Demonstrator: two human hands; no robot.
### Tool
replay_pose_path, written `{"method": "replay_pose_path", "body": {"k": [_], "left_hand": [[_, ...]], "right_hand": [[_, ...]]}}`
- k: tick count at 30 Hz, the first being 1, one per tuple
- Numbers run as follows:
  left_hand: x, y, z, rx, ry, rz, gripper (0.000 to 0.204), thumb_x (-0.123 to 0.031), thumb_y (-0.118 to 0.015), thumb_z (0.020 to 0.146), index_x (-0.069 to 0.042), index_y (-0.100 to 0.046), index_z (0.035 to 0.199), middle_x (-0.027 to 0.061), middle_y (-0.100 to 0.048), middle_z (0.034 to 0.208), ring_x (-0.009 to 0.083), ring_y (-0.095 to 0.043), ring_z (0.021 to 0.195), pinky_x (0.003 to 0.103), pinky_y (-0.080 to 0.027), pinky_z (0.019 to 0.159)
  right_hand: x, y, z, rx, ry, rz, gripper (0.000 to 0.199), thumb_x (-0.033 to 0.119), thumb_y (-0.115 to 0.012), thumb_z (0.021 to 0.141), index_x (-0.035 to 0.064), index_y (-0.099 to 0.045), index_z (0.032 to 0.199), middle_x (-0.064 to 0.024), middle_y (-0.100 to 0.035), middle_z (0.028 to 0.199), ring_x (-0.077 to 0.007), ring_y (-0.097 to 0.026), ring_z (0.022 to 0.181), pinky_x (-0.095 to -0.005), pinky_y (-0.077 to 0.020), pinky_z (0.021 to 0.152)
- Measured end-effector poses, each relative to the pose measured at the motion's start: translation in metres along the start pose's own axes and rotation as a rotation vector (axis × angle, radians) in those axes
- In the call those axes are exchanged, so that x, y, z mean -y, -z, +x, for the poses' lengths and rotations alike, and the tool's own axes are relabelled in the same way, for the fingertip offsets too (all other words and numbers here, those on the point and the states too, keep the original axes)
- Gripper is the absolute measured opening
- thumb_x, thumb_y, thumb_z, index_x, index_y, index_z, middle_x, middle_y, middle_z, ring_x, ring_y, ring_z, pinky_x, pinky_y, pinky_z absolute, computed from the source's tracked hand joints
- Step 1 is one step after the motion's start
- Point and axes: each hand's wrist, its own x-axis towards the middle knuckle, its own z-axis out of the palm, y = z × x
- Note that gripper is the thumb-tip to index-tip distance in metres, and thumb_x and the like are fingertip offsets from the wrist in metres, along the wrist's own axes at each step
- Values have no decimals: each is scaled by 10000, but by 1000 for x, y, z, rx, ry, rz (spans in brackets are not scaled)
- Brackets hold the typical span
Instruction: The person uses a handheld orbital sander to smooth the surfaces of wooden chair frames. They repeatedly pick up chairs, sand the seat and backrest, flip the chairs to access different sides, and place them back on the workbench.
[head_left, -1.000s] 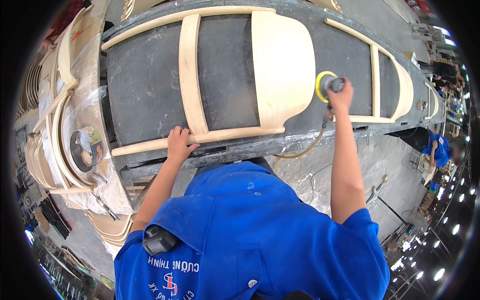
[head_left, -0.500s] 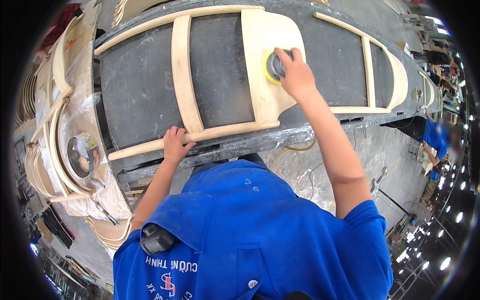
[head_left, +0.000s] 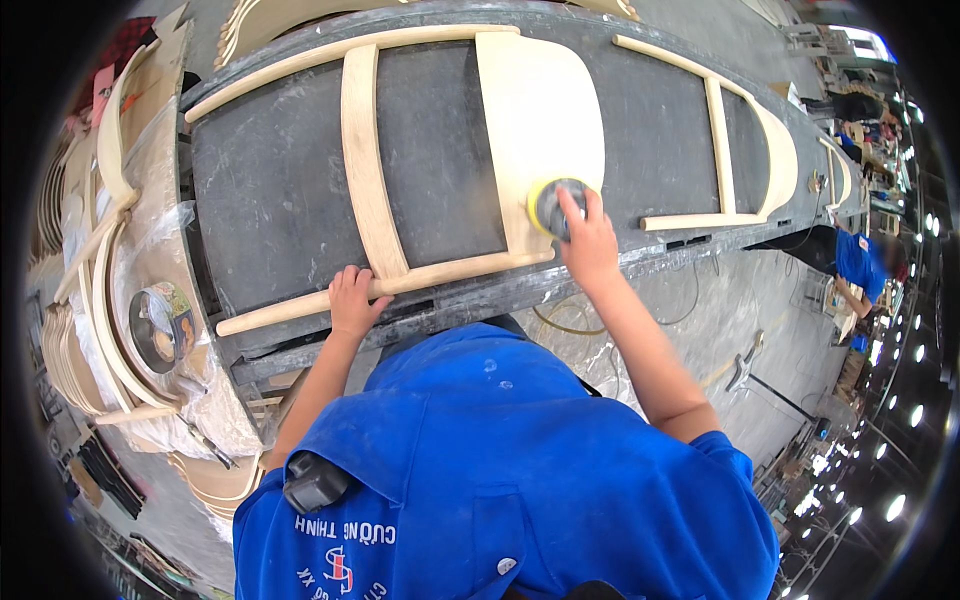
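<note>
Right hand [head_left: 588, 240] fingers wrapped over round yellow sander [head_left: 553, 205], pressed on broad panel of pale wooden chair frame [head_left: 540, 120]. Left hand [head_left: 350, 300] fingers curled, gripping frame's near rail. Frame flat on dark dusty workbench [head_left: 280, 180]. Second frame [head_left: 745, 150] right, apart.

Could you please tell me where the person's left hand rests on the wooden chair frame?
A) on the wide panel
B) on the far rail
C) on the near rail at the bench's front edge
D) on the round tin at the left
C: the left hand grips the near rail of the pale wooden chair-back frame at the dark workbench's front edge, while the right hand presses a yellow round sander on the wide panel.
</note>
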Motion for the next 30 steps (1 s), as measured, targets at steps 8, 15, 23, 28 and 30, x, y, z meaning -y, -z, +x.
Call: {"method": "replay_pose_path", "body": {"k": [8,15,23,28,30], "left_hand": [[-7,-1,4,28,-3,13,507,-302,-833,626,-96,-560,1000,91,-496,1012,303,-481,988,436,-385,849],[-11,-2,5,47,23,-1,473,-315,-819,645,-93,-568,979,95,-498,1013,305,-479,996,436,-383,860],[-14,-6,7,33,14,-14,467,-303,-824,640,-96,-571,974,90,-499,1011,302,-474,1008,429,-381,858],[-18,-6,8,24,6,5,509,-286,-834,628,-86,-563,1009,95,-504,1004,306,-488,988,433,-387,850],[-20,-6,8,24,6,5,508,-289,-835,628,-87,-562,1007,94,-504,1006,305,-487,988,432,-385,850]], "right_hand": [[32,20,113,218,-84,17,595,-15,-547,791,213,-458,1334,-196,-434,1287,-410,-620,935,-456,-526,813],[22,-4,39,167,60,-36,707,-11,-624,719,262,-450,1348,-194,-447,1278,-403,-614,832,-469,-534,741],[23,2,43,226,208,-151,628,-26,-521,782,275,-483,1332,-169,-479,1250,-364,-618,810,-431,-544,734],[22,16,122,189,123,-132,615,-34,-511,800,259,-473,1339,-162,-472,1230,-379,-620,822,-439,-544,754],[22,19,128,187,122,-152,621,-37,-513,802,260,-465,1346,-163,-466,1235,-381,-620,841,-438,-545,764]]}}
